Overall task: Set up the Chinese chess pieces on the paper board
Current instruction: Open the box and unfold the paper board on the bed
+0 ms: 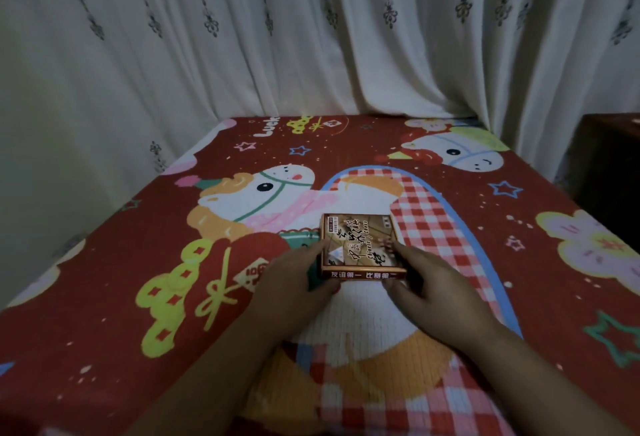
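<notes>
Chess box: the flat, square chess box (360,245) sits a little below the middle of the frame. It is brown and tan, with brush-style characters and the word "Chinese chess" across its top, and red printed characters along the side facing me.
Box state: the lid is on and closed.
Box contents: hidden under the lid, so I cannot tell what is inside.
Left grip: my left grip (291,283) holds the box's left side. The thumb lies along the top near the left edge and the fingers curl around the near left corner.
Right grip: my right grip (429,283) holds the box's right side. The thumb is on the top at the right edge and the fingers wrap toward the near right corner.
Box contact: the box is low over the blanket. I cannot tell whether it rests on it or is just lifted.
Surface: a red blanket (104,280) with cartoon horses, stars, flowers and a checked patch fills the lower half of the frame.
Background: a pale patterned curtain (311,37) hangs across the whole upper half.
Right edge: a dark wooden cabinet (609,165) stands just beside the blanket, at mid-height.
</notes>
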### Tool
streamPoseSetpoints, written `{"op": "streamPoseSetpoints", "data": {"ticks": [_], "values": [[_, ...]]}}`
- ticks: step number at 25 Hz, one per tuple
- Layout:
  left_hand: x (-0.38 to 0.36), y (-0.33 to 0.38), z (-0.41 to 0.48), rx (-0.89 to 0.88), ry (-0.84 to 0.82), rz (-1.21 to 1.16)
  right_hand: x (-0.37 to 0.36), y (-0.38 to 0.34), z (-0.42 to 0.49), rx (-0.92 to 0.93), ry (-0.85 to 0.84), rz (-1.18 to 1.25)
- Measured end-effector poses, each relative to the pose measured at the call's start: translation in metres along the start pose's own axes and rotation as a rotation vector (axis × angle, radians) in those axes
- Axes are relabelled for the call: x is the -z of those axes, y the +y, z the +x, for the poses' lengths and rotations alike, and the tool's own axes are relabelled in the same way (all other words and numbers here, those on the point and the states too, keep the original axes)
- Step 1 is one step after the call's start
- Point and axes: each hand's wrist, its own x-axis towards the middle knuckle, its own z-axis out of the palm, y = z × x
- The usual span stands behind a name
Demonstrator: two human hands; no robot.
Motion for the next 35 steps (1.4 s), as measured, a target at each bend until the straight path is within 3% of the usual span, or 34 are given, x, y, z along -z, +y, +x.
{"op": "streamPoseSetpoints", "data": {"ticks": [8,13,17,22,27,35], "values": [[0.003,0.005,-0.018,-0.060,-0.023,-0.074,0.006,-0.008,-0.024,0.008,0.013,0.015],[0.006,0.003,-0.010,0.060,-0.050,-0.074,0.007,-0.012,-0.024,-0.015,0.022,0.033],[0.019,-0.006,0.022,0.166,-0.346,-0.192,0.009,-0.011,-0.024,-0.039,0.022,0.059],[0.019,-0.010,0.055,0.111,-0.559,-0.027,0.010,-0.013,-0.025,-0.052,0.015,0.067],[0.011,-0.018,0.039,0.061,-0.446,-0.109,0.015,-0.015,-0.024,-0.181,0.048,0.254],[0.017,-0.016,0.028,0.076,-0.304,-0.350,0.015,-0.011,-0.022,-0.260,0.073,0.229]]}}
